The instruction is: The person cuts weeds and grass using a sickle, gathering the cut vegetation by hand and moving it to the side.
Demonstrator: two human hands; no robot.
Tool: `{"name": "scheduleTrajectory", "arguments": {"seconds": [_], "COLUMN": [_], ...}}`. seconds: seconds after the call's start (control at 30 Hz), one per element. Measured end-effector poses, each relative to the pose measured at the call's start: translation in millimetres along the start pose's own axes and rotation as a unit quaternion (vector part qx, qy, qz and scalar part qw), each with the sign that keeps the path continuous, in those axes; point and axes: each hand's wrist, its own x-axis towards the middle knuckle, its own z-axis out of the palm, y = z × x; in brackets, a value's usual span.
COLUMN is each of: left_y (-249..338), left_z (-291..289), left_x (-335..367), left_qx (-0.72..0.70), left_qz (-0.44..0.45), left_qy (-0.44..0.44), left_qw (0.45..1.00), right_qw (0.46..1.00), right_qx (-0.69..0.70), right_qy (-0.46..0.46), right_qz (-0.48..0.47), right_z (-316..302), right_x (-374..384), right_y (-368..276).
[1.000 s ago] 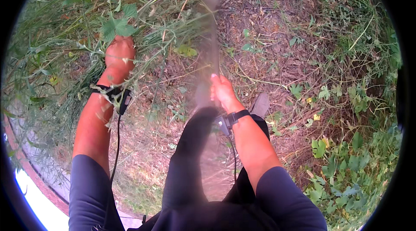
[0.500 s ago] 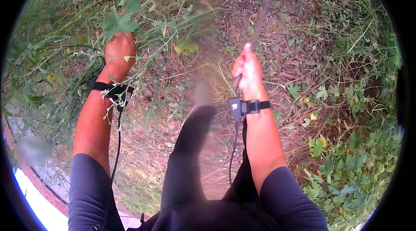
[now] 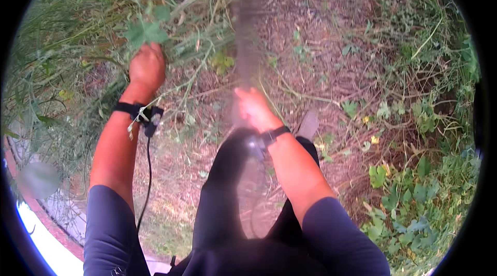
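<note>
My left hand [image 3: 147,68] is closed around a bunch of green weed stems [image 3: 194,40] at the upper left. A broad lobed leaf [image 3: 145,33] hangs just beyond its knuckles, and its fingers are partly hidden. In the middle, my right hand [image 3: 254,108] is closed on a long thin-handled tool [image 3: 245,58]. The tool is smeared by motion and merges with a blurred vertical streak in the picture. Its head cannot be made out now. The handle points away from me, close to the right side of the gripped stems.
Dry brown ground litter [image 3: 326,33] spreads ahead and to the right. Leafy vines [image 3: 409,198] grow at the right. My dark-trousered knee [image 3: 228,157] and one shoe [image 3: 309,123] are below. A paved edge [image 3: 57,219] curves along the lower left.
My right hand has swung left and nearer to me with the tool, from the right side toward the stems. The left hand has shifted slightly nearer, still gripping the stems.
</note>
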Motion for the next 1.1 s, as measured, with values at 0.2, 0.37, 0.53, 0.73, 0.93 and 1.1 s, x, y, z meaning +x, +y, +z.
{"name": "scheduleTrajectory", "arguments": {"seconds": [0.2,0.37,0.53,0.73,0.93,1.1], "left_y": [4,-3,-3,3,9,45], "left_z": [0,-1,-1,-36,-104,-181], "left_x": [4,16,2,-15,-45,-102], "left_qx": [0.077,0.048,0.063,0.107,-0.016,-0.061], "left_qz": [-0.012,-0.025,-0.011,0.066,0.054,0.055], "left_qy": [-0.015,-0.013,-0.056,-0.075,-0.078,-0.097], "left_qw": [0.997,0.998,0.996,0.989,0.995,0.992], "right_qw": [0.964,0.944,0.977,0.988,0.978,0.971], "right_qx": [0.134,0.123,-0.185,-0.046,0.066,0.062], "right_qy": [0.158,0.197,0.017,0.128,0.186,0.221], "right_qz": [-0.170,-0.236,0.106,0.068,-0.063,-0.073], "right_z": [26,-17,-20,-55,-108,-143], "right_x": [50,66,-50,-86,-154,-259], "right_y": [-144,-179,109,9,-109,-129]}}
